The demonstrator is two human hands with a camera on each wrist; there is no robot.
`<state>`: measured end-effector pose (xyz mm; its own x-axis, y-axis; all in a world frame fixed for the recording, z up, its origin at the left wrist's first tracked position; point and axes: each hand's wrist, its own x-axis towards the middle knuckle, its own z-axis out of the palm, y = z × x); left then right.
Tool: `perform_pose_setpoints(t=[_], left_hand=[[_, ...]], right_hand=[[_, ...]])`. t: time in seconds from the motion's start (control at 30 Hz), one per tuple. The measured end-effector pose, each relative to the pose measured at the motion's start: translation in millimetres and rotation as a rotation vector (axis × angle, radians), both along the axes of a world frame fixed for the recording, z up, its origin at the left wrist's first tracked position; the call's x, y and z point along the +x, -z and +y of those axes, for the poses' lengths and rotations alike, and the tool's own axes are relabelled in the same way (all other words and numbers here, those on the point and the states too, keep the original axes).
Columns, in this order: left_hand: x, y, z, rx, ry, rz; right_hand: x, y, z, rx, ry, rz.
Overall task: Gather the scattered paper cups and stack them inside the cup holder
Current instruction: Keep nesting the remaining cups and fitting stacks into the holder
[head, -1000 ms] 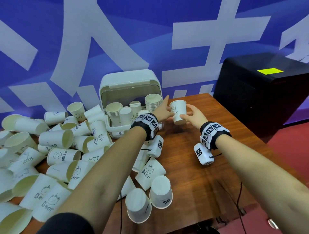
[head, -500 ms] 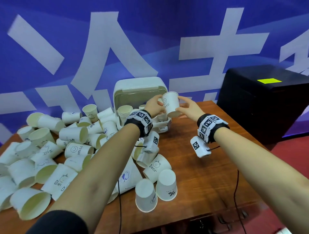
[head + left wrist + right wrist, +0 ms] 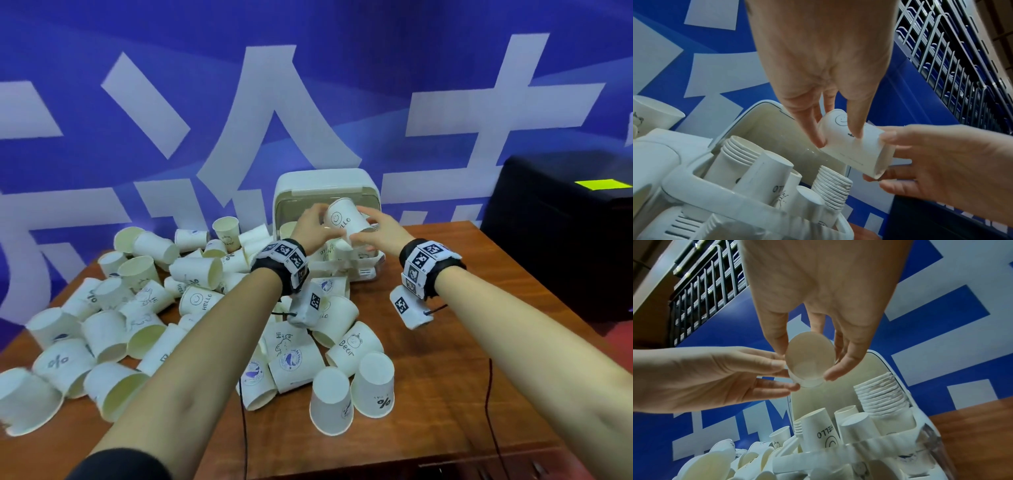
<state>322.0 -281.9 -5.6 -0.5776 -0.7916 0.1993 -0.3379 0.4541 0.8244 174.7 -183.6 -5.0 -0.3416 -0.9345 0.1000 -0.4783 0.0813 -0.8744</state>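
Pinching one HELLO paper cup (image 3: 346,219) from both sides, the fingers (image 3: 856,129) of the left hand (image 3: 313,228) curled over its printed wall near the smiley face, while the right hand (image 3: 380,229) held its base end with thumb and fingertips curved round it. Both hands gripped that single cup, which lay tilted on its side in the air just above the open cup holder (image 3: 368,270), touching nothing else. Both forearms reached forward, each wrist wrapped in a black band with square markers. Inside the cup holder, the right wrist view showed one tall nested stack (image 3: 882,395) at the right, a shorter stack behind, and about four single cups, one reading HELLO (image 3: 821,430). Dozens of scattered paper cups (image 3: 130,318), too many and too overlapped to count, lay on the wooden worktop (image 3: 445,394), mostly left of the cup holder.
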Motion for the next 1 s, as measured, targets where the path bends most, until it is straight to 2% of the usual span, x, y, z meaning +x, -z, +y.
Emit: perform_pose_setpoints(t=[0.17, 0.4, 0.53, 0.83, 1.0], left_hand=[[16, 3, -10, 0.012, -0.013, -0.026], [37, 6, -33, -0.021, -0.006, -0.154], [43, 17, -47, -0.025, -0.013, -0.207], [36, 43, -63, -0.003, -0.043, -0.310], [38, 49, -65, 0.024, -0.014, -0.286]], right_hand=[[10, -8, -11, -0.035, 0.039, 0.071], [19, -14, -43, -0.065, 0.118, 0.204], [23, -9, -59, -0.074, 0.111, 0.246], [23, 5, -84, 0.009, 0.060, 0.474], [25, 15, -93, 0.078, 0.022, 0.535]])
